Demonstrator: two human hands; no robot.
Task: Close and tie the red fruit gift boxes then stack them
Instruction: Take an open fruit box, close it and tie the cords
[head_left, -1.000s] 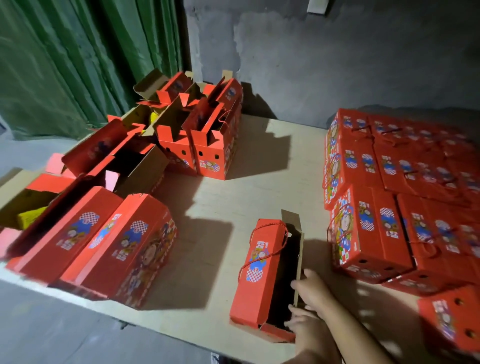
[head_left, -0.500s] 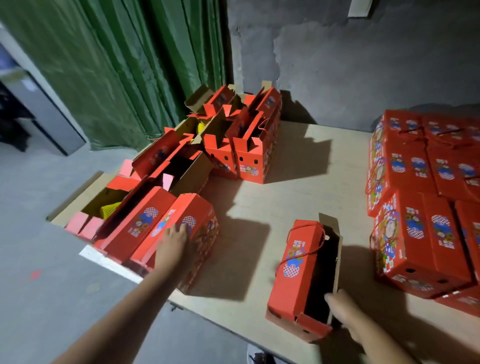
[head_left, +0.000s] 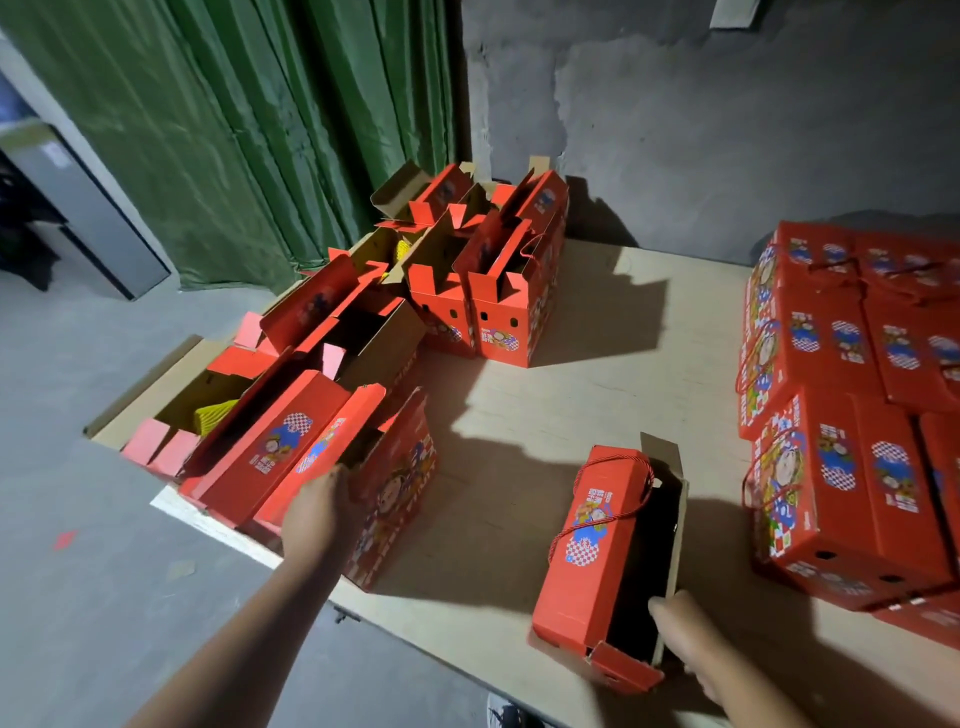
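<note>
Grey concrete wall (head_left: 727, 119) and a green curtain (head_left: 249, 135) back the pale wooden table (head_left: 561, 405) I am looking down on from the head view.

My left hand (head_left: 319, 512) reaches out to the near-left box (head_left: 363, 483), fingers curled over the front edge of its top where the flap is lifted; the fingertips are tucked behind the cardboard, so I cannot tell how firmly they grip.

My right hand (head_left: 685, 634) rests against the near end of the half-open box (head_left: 608, 561) lying in front of me, beside its brown inner flap. The fingers look loosely extended, and part of the hand runs off the bottom edge, so I cannot tell whether it holds anything. A red cord handle (head_left: 618, 493) loops across that box's printed top. Its interior is black shadow; I cannot see any contents.

To the right, the stack of closed boxes (head_left: 857, 415) is cut off by the frame edge. At the far left, open boxes (head_left: 483, 280) stand upright with flaps raised, and yellow mesh (head_left: 215, 413) shows inside one flat-lying carton.

Printing on the boxes shows cartoon figures and blue-and-white checks; the characters are too blurred to read.
</note>
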